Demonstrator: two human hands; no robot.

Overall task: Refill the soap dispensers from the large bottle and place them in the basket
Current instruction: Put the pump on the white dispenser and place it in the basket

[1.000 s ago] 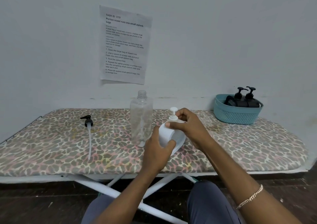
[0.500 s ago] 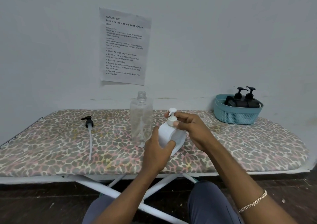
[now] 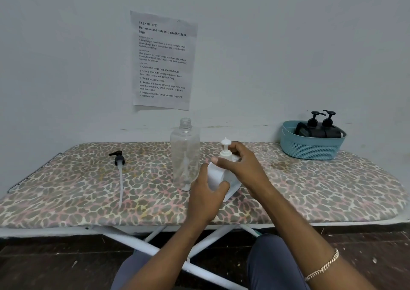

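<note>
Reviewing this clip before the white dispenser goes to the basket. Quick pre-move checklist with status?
1. White dispenser body gripped by left hand: ok.
2. Right hand at the white pump collar; pump fully tightened: cannot tell.
3. Fill level in the opaque white dispenser: cannot tell.
4. Basket room: two black dispensers inside, space toward its near side: cannot tell if enough.
5. Clear bottle upright, uncapped, close beside the left hand: not ok, knock risk.
6. Black pump lying loose on the board, off the path: ok.
</note>
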